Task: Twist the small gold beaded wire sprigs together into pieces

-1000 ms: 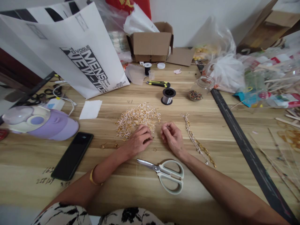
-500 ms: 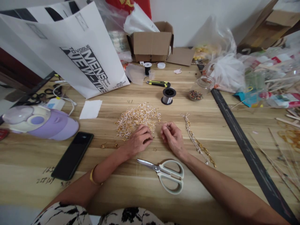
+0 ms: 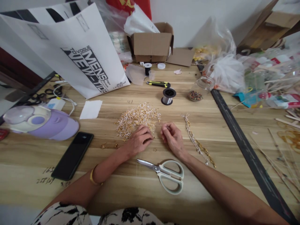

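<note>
Head view: wood-grained worktop (image 3: 112, 193), seen from above.
Heap (image 3: 136, 115): small gold and pale pieces, spread loosely mid-worktop, beside and partly behind the left hand (image 3: 141, 139); set centrally, probably for easy reach.
Left hand: palm down at the near right edge of the heap, fingertips drawn narrowly together; cannot tell whether gripping a piece.
Right hand (image 3: 172, 137): curled, thumb against forefinger, facing the left hand across a small gap; cannot tell whether pinching anything fine. Turned inward, seemingly for close handling with both.
Loose pieces (image 3: 116, 145): a few, gold, left of the left wrist, apart from the main spread.
Ring (image 3: 155, 149): small, on bare wood just nearer than the gap between hands.
Strands (image 3: 195, 142): one silvery, one gold, right of the right hand; laid out lengthwise, perhaps against tangling.
Scissors (image 3: 157, 168): between the forearms, blades together, pale handles toward the right forearm, likely for quick pickup.
Wire spool (image 3: 167, 99): beyond the right hand, standing on one flange, presumably against rolling.
Cutter (image 3: 158, 83): yellow and black, flat, behind the wire spool.
Phone (image 3: 72, 156): screen up, far left of the scissors.
</note>
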Available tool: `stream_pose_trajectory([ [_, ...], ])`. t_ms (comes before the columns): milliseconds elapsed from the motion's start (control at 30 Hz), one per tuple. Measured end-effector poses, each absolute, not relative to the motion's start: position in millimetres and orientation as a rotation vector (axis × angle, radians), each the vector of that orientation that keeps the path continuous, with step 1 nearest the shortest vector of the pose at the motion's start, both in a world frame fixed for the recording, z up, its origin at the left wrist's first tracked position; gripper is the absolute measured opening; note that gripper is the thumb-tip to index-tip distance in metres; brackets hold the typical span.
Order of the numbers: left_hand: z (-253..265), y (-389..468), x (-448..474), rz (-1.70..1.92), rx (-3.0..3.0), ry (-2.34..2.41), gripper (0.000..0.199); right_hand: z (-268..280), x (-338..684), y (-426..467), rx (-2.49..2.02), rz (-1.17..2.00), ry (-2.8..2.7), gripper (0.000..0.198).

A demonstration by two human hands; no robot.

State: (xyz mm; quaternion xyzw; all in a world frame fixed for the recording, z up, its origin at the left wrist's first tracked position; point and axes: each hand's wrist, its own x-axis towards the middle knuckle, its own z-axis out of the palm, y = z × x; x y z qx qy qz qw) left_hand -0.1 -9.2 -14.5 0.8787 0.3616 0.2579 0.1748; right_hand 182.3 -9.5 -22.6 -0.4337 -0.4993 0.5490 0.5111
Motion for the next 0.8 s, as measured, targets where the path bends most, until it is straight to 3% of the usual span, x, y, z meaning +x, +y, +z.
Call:
stream_pose_trajectory([
  [333, -12, -5, -4, 0.949, 2.131, 1.254, 0.023, -21, 181, -10, -1.048, 1.320, -1.197, 0.025],
  [800, 2, 11, -20, 1.096, 1.791, 1.442, 0.015, -22, 181, -9, -1.064, 1.333, -1.208, 0.027],
])
